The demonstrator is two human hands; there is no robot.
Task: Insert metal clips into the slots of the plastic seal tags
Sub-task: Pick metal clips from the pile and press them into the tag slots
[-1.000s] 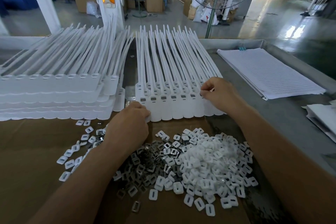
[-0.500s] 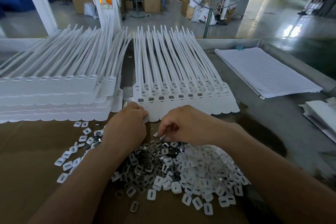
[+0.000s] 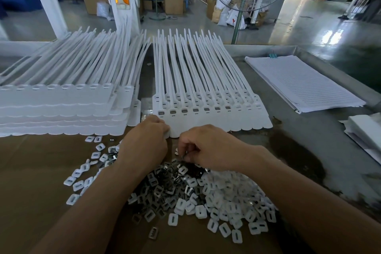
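Fetching step: right hand [image 3: 208, 150] pinches a small metal clip [image 3: 182, 157] from the dark clip pile [image 3: 162, 183] at 6 o'clock. Left hand [image 3: 146, 142] grips the white plastic seal-tag row [image 3: 206, 121] at 12. Next: align it squarely with an empty slot.

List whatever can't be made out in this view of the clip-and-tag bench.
All in the head view:
- Whether the right hand pinches a clip from the clip pile: its curled fingers hide their own tips.
- How the left hand meets the tag row: the back of the hand covers the fingertips.
- How far the left tag stack runs: cut off by the left edge.
- The print on the paper stack: too small to read.
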